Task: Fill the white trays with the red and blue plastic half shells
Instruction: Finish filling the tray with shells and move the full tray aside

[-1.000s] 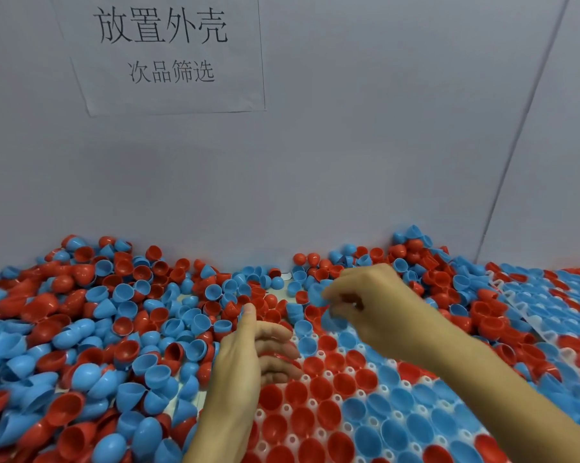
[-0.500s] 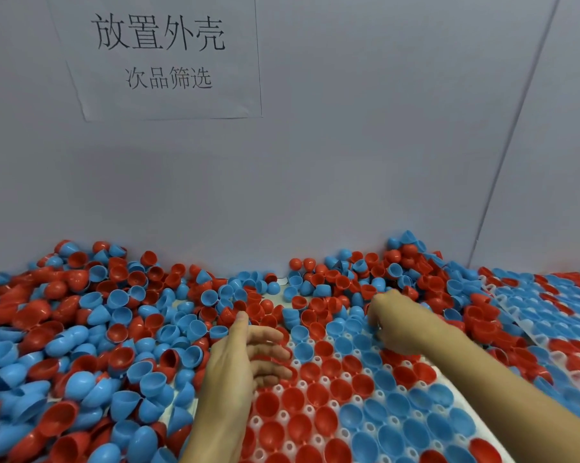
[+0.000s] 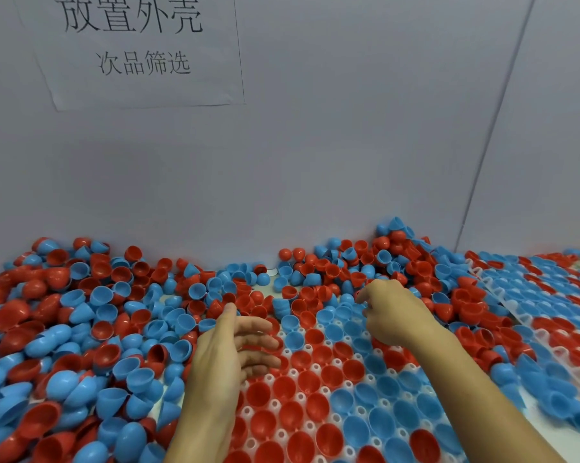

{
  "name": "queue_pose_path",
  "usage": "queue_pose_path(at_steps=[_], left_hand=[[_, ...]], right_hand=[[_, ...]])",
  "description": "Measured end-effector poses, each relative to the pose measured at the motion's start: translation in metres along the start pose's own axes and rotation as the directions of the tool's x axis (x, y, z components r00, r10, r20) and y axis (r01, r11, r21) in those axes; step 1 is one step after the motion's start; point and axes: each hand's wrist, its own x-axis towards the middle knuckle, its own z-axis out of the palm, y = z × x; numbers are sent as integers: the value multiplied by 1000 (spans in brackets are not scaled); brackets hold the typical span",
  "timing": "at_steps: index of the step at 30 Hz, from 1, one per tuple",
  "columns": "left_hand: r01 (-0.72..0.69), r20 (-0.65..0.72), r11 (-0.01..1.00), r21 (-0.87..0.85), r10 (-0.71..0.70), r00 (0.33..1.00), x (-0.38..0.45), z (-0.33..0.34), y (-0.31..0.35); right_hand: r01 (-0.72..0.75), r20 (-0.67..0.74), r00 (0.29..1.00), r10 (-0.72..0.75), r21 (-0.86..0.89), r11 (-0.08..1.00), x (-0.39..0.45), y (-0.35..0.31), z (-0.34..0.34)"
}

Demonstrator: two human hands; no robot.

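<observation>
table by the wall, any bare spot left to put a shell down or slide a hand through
Little: a small bare gap at the wall foot between the two heaps, and a bare strip at the near right beside the white tray. The loose shells crowd the left; another filled tray takes the right.

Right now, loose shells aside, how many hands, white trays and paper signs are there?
Hands: 2 (left hand, right hand)
White trays: 2 (near tray, right tray)
Paper sign: 1
Total: 5
</observation>
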Motion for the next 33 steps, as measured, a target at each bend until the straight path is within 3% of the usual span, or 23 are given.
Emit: queue_pose_path(at_steps=[6, 11, 15, 18, 21, 25, 27, 30, 33], left_hand=[[14, -23, 1000, 17, -14, 1000, -1, -1, 2], [33, -57, 996, 87, -28, 998, -2, 6, 2], [-5, -85, 967, 255, 28, 996, 1, 6, 5], [-97, -97, 885, 455, 158, 983, 13, -1, 15], [-125, -86, 713, 690, 252, 964, 47, -11, 28], [-42, -52, 331, 943, 271, 961, 110, -29, 37], [-108, 79, 126, 986, 218, 973, 134, -37, 36], [-223, 225, -202, 954, -13, 974, 157, -51, 31], [-235, 244, -312, 921, -11, 970, 165, -62, 24]], right_hand=[[123, -136, 987, -90, 260, 958, -21, -11, -11], [206, -212, 968, -137, 348, 915, -22, -19, -12], [202, -175, 975, -140, 414, 888, -25, -15, -16], [225, -212, 967, -142, 452, 863, -27, -10, -22], [252, -241, 959, -152, 469, 846, -27, -7, -26], [277, -238, 955, -176, 507, 816, -28, -7, -27], [285, -231, 955, -187, 529, 799, -29, -8, -28], [298, -214, 953, -214, 547, 782, -31, -9, -28], [310, -218, 950, -225, 552, 774, -32, -9, -30]])
